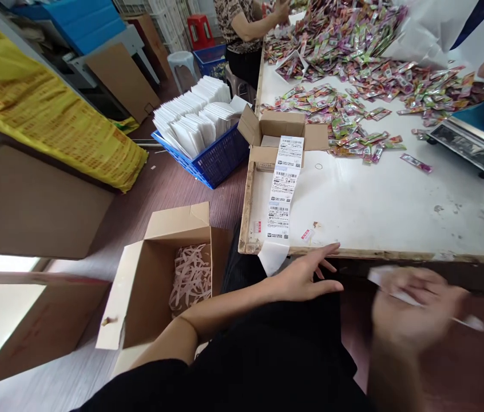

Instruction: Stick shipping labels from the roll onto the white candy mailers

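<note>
My left hand (304,276) hovers by the table's front edge with its fingers apart, holding nothing. Off to the right, my right hand (416,309) is smeared by motion, its fingers closed round a crumpled piece of white paper (379,274) whose ends stick out on both sides. A strip of printed labels (282,197) runs from a small open carton (282,120) down the table and hangs over the front edge near my left hand. The strip's lowest part is blank white.
Many small colourful packets (353,46) cover the far table (375,212). A scale (469,149) stands at right. Left are a blue basket (211,166) of white envelopes and an open cardboard box (139,286) with paper strips inside. Another person (246,28) sits at the far side.
</note>
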### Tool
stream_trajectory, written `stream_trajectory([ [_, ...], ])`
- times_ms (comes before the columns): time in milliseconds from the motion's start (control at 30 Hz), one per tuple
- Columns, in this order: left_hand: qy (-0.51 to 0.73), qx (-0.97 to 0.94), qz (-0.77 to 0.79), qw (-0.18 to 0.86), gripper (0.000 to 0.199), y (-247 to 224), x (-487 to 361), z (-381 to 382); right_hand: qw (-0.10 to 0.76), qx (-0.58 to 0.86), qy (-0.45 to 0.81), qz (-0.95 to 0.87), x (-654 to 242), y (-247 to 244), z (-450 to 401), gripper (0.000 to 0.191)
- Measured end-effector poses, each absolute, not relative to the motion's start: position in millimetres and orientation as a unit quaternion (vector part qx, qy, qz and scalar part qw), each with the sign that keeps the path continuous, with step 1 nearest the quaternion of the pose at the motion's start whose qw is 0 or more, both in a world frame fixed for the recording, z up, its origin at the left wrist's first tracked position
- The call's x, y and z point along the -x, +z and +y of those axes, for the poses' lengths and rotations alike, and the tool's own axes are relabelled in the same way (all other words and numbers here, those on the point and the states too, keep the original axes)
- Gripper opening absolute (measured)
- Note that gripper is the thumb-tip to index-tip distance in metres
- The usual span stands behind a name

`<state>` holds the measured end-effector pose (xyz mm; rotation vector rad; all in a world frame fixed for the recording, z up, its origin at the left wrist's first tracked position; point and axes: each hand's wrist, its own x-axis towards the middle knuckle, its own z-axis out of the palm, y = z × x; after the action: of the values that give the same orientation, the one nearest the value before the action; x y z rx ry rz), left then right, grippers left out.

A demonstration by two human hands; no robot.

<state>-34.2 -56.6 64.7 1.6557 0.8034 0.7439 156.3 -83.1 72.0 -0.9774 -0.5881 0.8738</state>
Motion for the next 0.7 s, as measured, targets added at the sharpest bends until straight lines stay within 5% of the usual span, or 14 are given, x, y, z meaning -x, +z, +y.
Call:
stream_trajectory([
  [133,0.290,-0.665,0.345,0.595,0.033,64.8,33.6,-64.9,0.728,0.370,0.499,-0.290,-97.6,76.3,-74.4,0.045],
  [233,0.307,-0.646,0.406,0.568,0.031,67.7,60.1,-70.6,0.678,0.361,0.549,-0.330,-70.2,71.2,-68.0,0.040],
  [433,0.427,-0.519,0.702,0.236,0.029,36.2,199.5,-82.2,0.585,0.403,0.592,-0.380,-66.9,47.2,-49.4,0.032],
  [533,0.321,-0.410,0.845,0.117,0.029,-7.9,284.8,-95.9,0.563,0.441,0.584,-0.384,-81.6,34.4,-38.7,0.028],
  [700,0.115,-0.307,0.927,0.180,0.023,-68.7,349.5,-126.8,0.553,0.486,0.561,-0.379,-106.5,18.4,-26.9,0.031],
])
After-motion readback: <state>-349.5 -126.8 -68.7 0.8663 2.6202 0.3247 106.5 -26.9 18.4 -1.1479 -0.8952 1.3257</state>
